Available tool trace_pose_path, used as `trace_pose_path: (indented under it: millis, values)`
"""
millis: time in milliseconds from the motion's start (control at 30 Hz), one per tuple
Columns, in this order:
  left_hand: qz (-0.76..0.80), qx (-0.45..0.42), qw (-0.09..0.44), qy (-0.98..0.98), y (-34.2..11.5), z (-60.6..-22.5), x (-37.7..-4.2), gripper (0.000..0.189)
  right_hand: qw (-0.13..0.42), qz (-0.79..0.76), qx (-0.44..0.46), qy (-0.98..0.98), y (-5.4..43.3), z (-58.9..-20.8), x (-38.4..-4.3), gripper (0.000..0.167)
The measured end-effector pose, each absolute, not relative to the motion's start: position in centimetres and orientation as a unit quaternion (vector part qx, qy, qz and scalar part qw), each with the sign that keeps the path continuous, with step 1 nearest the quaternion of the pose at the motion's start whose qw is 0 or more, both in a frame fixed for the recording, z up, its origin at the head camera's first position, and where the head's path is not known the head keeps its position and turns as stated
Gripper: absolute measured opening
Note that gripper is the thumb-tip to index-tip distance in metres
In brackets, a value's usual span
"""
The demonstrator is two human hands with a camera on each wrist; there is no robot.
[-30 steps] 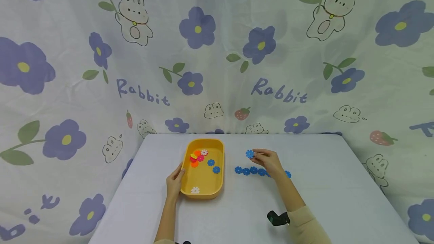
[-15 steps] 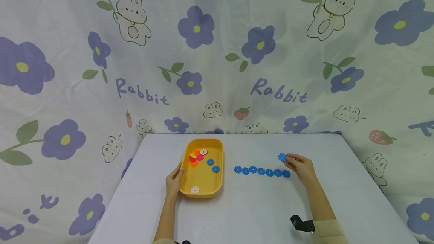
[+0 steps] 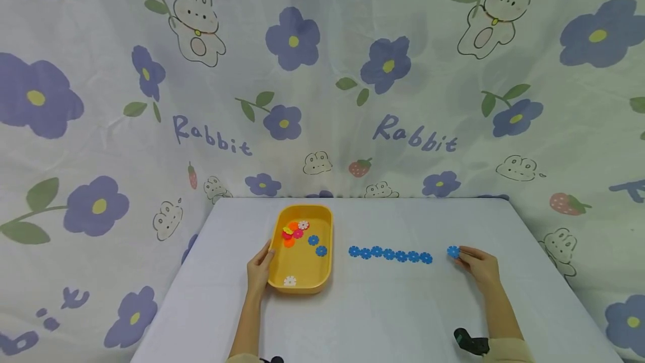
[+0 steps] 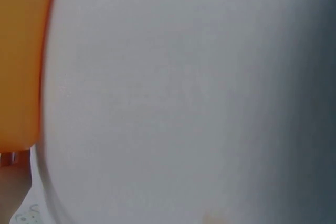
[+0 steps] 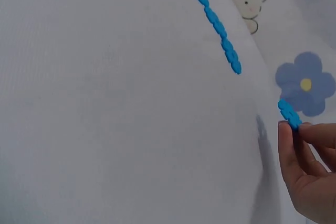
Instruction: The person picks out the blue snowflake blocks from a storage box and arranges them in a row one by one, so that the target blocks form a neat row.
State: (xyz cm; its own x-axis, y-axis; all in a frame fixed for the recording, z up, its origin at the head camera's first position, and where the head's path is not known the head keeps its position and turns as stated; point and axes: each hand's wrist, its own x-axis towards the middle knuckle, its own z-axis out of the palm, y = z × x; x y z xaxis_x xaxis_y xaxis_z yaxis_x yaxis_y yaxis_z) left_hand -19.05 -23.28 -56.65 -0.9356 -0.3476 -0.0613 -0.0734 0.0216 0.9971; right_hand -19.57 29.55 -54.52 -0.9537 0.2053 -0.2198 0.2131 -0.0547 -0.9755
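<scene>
My right hand (image 3: 482, 269) pinches a blue flower-shaped plastic disc (image 3: 453, 252) between thumb and fingers, above the table on the right. In the right wrist view the held disc (image 5: 289, 113) appears edge-on at the fingertips. To its left lies a row of several blue discs (image 3: 389, 254), side by side; a gap separates the row from the held piece. My left hand (image 3: 259, 272) grips the left side of a yellow tray (image 3: 302, 271), thumb at the rim. Two blue discs (image 3: 321, 251) lie inside it, near its right wall.
At the tray's upper left sit several orange, pink, yellow and white discs (image 3: 289, 242). One white disc (image 3: 289, 280) lies near its front. The white table (image 3: 383, 318) ends at a patterned cloth (image 3: 332, 88) behind.
My right hand has carried the blue disc rightward over the row, past its right end, and lower. The whole row now shows. The left hand and tray stay put.
</scene>
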Motion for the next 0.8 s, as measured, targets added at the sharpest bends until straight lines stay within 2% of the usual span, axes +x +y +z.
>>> trace_pose_path:
  millis: [233, 800]
  values:
    - [-0.684, 0.148, 0.099, -0.707, -23.3, -56.8, -19.1, 0.044, 0.034, -0.658, 0.147, 0.738, 29.8, -55.5, -19.3, 0.042]
    - [-0.681, 0.143, 0.092, -0.712, -23.3, -56.8, -19.0, 0.045, 0.036, -0.599, 0.118, 0.791, 28.5, -55.8, -19.8, 0.038]
